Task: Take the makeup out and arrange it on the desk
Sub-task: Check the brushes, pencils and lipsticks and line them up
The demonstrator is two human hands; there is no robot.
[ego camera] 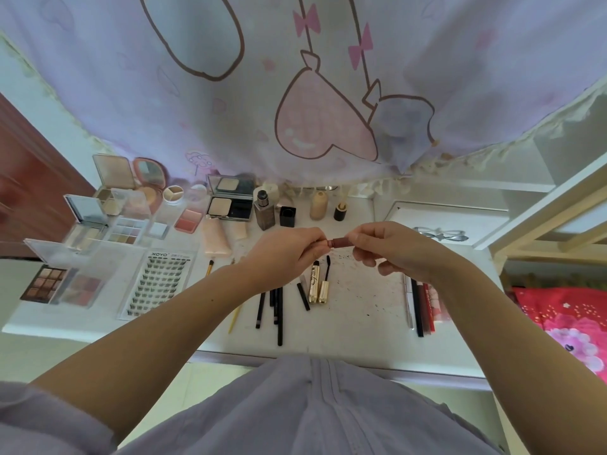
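"XOYO" is printed in dark letters along the top edge of the false-lash card [157,284], left of the gold mascara tube [313,284]; the smaller print beside it is unreadable.

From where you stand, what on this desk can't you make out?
- Brown tube, head view: both ends hidden inside the left hand and right hand; what product it is, unclear.
- Pencils at the right: labels too small, upper ends behind the right forearm.
- Far-left palettes: blurred by the wide lens.
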